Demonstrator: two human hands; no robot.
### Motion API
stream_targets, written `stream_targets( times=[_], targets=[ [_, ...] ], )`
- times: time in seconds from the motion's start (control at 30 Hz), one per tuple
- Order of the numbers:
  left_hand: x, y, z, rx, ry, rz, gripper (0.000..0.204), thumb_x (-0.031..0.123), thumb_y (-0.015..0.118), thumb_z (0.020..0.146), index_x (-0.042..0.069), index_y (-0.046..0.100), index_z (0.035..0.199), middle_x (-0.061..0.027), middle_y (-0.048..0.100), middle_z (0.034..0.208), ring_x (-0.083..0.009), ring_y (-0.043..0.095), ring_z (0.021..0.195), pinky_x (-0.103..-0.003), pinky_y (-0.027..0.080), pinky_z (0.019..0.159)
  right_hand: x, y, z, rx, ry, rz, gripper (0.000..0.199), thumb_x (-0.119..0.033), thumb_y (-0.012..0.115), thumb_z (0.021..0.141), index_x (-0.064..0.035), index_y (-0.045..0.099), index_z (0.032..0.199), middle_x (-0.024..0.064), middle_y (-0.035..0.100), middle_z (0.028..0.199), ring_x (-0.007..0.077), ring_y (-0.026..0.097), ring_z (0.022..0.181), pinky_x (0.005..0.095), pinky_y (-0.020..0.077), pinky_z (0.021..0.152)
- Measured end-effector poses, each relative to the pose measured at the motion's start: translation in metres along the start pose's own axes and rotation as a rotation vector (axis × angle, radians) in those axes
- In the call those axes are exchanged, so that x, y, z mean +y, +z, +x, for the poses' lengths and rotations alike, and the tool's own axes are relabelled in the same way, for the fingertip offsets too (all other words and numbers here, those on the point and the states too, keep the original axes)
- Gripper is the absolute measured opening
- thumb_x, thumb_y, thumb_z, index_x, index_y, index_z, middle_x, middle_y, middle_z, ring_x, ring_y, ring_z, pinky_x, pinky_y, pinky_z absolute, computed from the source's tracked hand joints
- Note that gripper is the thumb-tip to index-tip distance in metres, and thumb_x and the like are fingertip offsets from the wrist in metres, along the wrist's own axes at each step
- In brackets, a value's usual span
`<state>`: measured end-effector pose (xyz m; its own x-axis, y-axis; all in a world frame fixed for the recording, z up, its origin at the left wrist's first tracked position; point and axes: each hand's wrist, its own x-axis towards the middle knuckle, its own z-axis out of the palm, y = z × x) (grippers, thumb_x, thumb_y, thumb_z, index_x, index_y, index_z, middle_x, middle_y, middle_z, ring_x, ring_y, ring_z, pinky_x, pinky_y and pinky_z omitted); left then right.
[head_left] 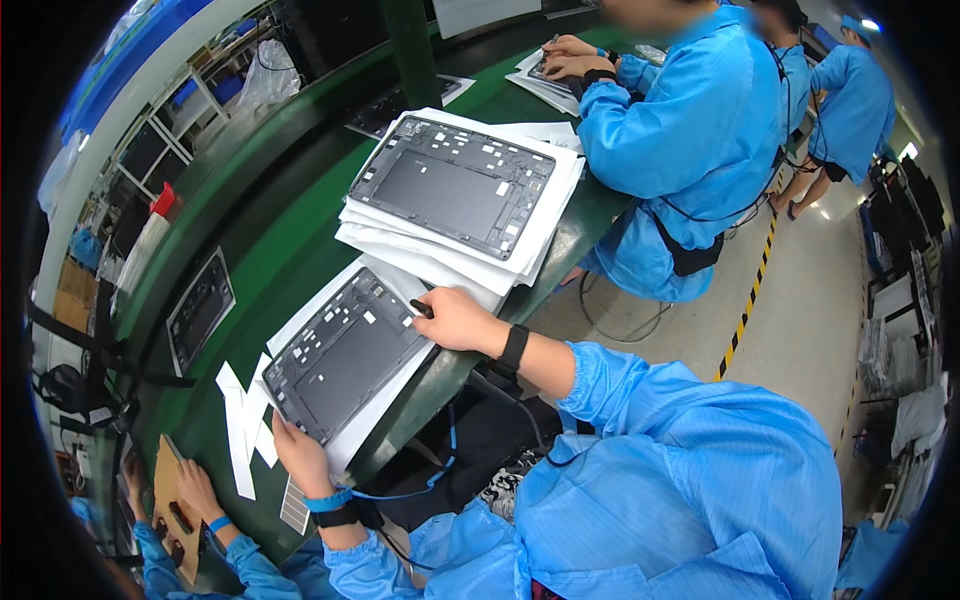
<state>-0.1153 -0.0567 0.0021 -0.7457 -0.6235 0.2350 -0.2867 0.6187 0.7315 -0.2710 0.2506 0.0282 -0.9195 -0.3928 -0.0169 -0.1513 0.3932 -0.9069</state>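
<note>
A dark grey tablet housing [346, 350] lies inner side up on white sheets in front of me, with small white pieces dotted along its edges. My left hand [303, 458] grips the housing's near left corner, fingers at its rim. Over the housing's right end is my right hand [458, 320], closed around a short black tool [422, 309] whose kind I cannot make out. Just beyond, a second tablet housing [440, 188] rests on a thick stack of white sheets [430, 262].
White paper strips [236, 430] lie left of my housing on the green bench [290, 240]. Further housings [200, 308] sit on the bench's far side. A co-worker in blue [680, 110] works at the right; another person's hands [198, 490] are at lower left. A green post [408, 50] rises behind.
</note>
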Motion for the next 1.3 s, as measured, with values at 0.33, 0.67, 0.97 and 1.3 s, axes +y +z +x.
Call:
stream_targets(
  times=[0.33,0.67,0.97,1.3],
  targets=[
    [0.005,-0.066,-0.074,0.120,0.136,0.227,0.042,0.015,0.059,0.093,-0.003,0.055,0.130,-0.0271,0.055,0.122,-0.0438,0.052,0.113,-0.049,0.043,0.097,-0.010,0.005,-0.014,0.248,-0.279,-0.371,0.032,-0.025,0.061,0.093,0.0059,0.069,0.099,0.0200,0.068,0.086,0.0299,0.068,0.079,0.0392,0.0517,0.071],
    [-0.027,-0.058,-0.124,-0.005,0.042,0.527,0.047,0.038,0.057,0.096,0.022,0.055,0.140,-0.0226,0.035,0.151,-0.0449,0.029,0.141,-0.059,0.023,0.114,-0.090,0.129,-0.030,-0.217,-0.270,0.341,0.054,-0.042,0.039,0.106,-0.0026,0.067,0.081,0.0024,0.063,0.073,0.0110,0.056,0.065,0.0254,0.0463,0.062],
    [-0.027,-0.059,-0.122,-0.075,0.024,0.544,0.055,0.050,0.061,0.091,0.025,0.056,0.139,-0.0284,0.030,0.152,-0.0529,0.021,0.142,-0.065,0.019,0.112,-0.100,0.234,-0.015,-0.446,-0.263,0.082,0.026,-0.023,0.069,0.090,0.0017,0.064,0.083,0.0071,0.066,0.067,0.0105,0.061,0.062,0.0277,0.0487,0.058],
    [-0.030,-0.055,-0.123,-0.058,0.050,0.581,0.060,0.056,0.062,0.087,0.026,0.057,0.139,-0.0284,0.029,0.153,-0.0528,0.020,0.143,-0.068,0.018,0.111,-0.104,0.238,-0.018,-0.436,-0.360,0.000,0.023,-0.019,0.067,0.089,0.0021,0.066,0.099,0.0084,0.067,0.068,0.0132,0.066,0.063,0.0276,0.0508,0.059]
  ],
)
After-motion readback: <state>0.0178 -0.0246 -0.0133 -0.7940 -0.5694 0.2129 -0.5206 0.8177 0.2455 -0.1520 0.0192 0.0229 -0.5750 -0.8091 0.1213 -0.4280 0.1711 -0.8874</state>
